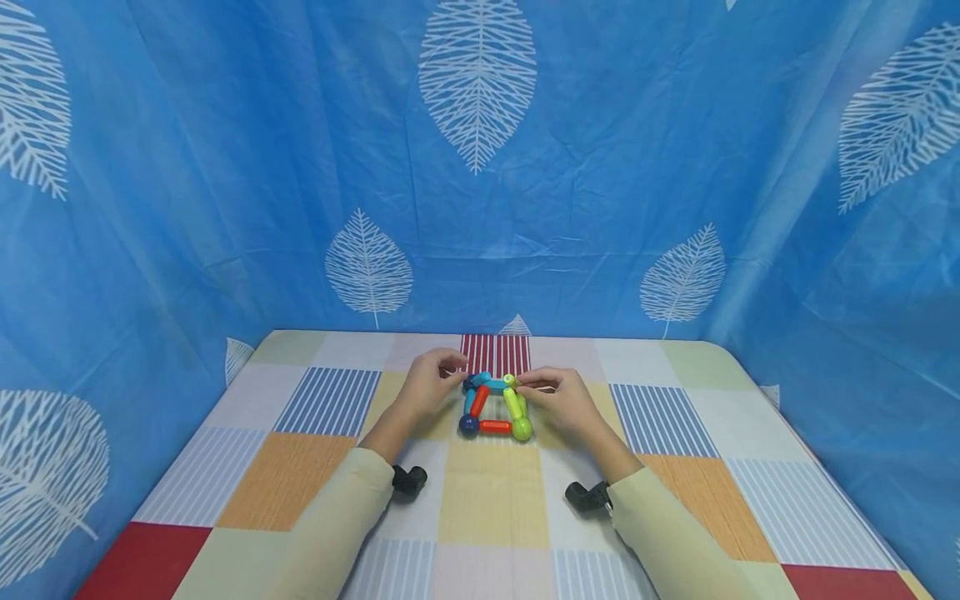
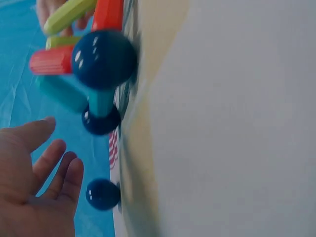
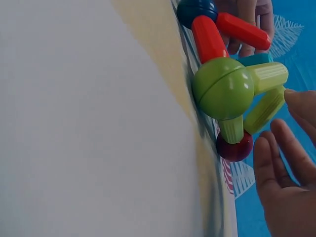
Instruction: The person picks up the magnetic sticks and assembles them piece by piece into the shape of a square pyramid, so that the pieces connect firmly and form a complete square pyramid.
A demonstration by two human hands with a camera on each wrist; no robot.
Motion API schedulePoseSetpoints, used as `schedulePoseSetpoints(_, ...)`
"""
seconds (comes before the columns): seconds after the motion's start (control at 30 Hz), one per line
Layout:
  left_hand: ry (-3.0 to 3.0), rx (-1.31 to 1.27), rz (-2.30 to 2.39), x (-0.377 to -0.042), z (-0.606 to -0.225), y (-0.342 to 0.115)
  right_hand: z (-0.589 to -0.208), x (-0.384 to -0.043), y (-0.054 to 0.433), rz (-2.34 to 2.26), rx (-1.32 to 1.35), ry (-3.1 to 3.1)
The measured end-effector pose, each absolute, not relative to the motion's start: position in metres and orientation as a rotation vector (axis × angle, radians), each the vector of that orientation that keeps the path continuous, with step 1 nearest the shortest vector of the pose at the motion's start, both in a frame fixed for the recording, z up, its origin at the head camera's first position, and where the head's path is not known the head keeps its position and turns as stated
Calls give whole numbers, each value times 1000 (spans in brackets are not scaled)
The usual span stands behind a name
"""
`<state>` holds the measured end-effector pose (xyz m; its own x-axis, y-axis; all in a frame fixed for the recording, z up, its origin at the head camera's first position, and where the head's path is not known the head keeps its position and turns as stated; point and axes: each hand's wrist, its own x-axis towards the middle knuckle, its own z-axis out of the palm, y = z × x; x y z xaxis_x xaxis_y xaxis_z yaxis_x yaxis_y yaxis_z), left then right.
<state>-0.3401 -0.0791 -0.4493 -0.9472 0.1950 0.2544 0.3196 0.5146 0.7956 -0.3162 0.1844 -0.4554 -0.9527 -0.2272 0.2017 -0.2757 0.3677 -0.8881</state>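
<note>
A magnetic rod-and-ball frame stands on the table, with a dark blue ball [image 1: 468, 425] and a green ball [image 1: 521, 429] at its near corners, joined by a red rod [image 1: 495, 427]. From the corners, a red rod [image 3: 244, 30], a teal rod [image 2: 61, 94] and yellow-green rods [image 3: 266, 109] slant upward. A red ball [image 3: 234, 145] sits at the far right corner. My left hand [image 1: 431, 383] is beside the far left corner, fingers loosely bent and apart from the frame; a separate dark blue ball [image 2: 102, 194] lies near them. My right hand [image 1: 561, 396] has its thumb tip at a yellow-green rod's upper end.
A patchwork-patterned cloth [image 1: 495, 500] covers the table. Blue curtains [image 1: 570, 167] with white leaf prints surround it at the back and sides. Black wrist devices [image 1: 408, 482] show at both sleeve cuffs.
</note>
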Motion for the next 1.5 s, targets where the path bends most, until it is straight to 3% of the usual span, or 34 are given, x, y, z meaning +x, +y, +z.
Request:
schedulePoseSetpoints(0.53, -2640, -122, -1373, -360, -454, -103, -453, -281, 185, 1835, 94, -2629)
schedulePoseSetpoints(1.2, -2735, -57, -1445, -363, -459, -102, -454, -265, 179, 1670, 251, -2799)
schedulePoseSetpoints(1.5, -2719, -34, -1420, -363, -463, -104, -455, -269, 178, 1620, 165, -2825)
